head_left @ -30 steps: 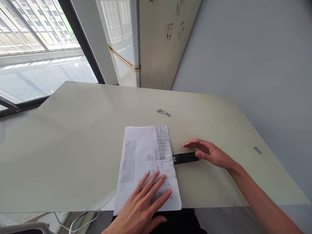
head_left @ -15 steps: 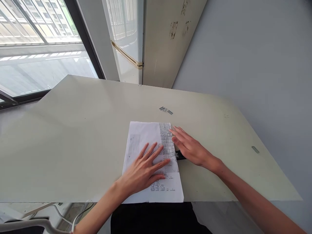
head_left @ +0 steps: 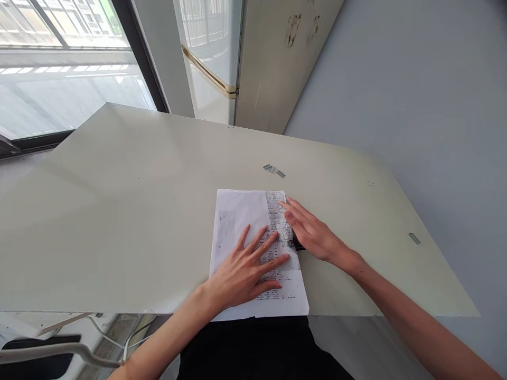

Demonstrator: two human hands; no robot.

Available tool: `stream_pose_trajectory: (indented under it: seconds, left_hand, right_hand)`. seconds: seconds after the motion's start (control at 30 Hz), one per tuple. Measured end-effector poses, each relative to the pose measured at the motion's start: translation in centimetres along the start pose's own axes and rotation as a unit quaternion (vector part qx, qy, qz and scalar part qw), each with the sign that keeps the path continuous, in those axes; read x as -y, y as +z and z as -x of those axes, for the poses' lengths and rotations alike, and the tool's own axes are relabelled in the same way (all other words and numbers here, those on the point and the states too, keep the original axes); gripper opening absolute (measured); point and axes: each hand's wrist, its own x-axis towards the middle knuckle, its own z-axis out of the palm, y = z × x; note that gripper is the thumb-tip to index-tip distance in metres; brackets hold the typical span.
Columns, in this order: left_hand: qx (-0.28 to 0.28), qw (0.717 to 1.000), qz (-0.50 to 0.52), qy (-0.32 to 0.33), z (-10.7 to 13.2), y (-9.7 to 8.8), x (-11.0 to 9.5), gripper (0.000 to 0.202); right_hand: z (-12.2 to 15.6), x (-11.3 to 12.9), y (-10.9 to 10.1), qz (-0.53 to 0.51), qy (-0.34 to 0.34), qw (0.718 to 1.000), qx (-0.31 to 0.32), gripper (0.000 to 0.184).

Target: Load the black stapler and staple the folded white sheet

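Observation:
A stack of white printed paper (head_left: 241,221) lies on the pale table (head_left: 138,211), its near edge hanging over the table's front. My left hand (head_left: 247,269) rests flat on the middle of the paper with fingers spread. My right hand (head_left: 311,235) lies flat on the paper's right edge, fingers stretched out, and covers most of a black stapler (head_left: 298,246), of which only a small dark end shows.
Strips of staples (head_left: 274,169) lie on the table beyond the paper, and one more strip of staples (head_left: 414,238) lies near the right edge. A white fridge (head_left: 237,58) stands behind the table, a window to the left, a grey wall to the right.
My right hand left the stapler's end and moved left onto the paper's right edge, covering the stapler. My left hand slid up from the paper's bottom to its middle.

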Motion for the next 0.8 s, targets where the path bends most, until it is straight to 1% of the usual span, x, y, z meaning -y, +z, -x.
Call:
stream_pose_trajectory:
  seconds: [0.2, 0.3, 0.47, 0.63, 0.8]
  left_hand:
    - [0.019, 1.0, 0.002, 0.011, 0.6, -0.3, 0.4, 0.066]
    - [0.012, 1.0, 0.009, 0.014, 0.6, -0.1, 0.4, 0.064]
    - [0.014, 1.0, 0.003, 0.004, -0.1, 0.4, -0.1, 0.06]
    - [-0.009, 1.0, 0.009, -0.001, -0.6, 1.0, -0.3, 0.058]
    - [-0.014, 1.0, 0.008, -0.004, -0.7, 1.4, -0.4, 0.059]
  right_hand:
    - [-0.2, -0.3, -0.1, -0.011, 0.005, 1.0, 0.011, 0.077]
    - [-0.2, -0.3, 0.0, -0.008, 0.005, 1.0, 0.008, 0.076]
    - [-0.2, -0.4, 0.1, 0.003, 0.0, 1.0, -0.003, 0.074]
    - [-0.4, -0.5, 0.2, 0.012, -0.005, 1.0, -0.007, 0.072]
    - [-0.3, -0.3, 0.3, 0.025, 0.007, 1.0, -0.01, 0.072]
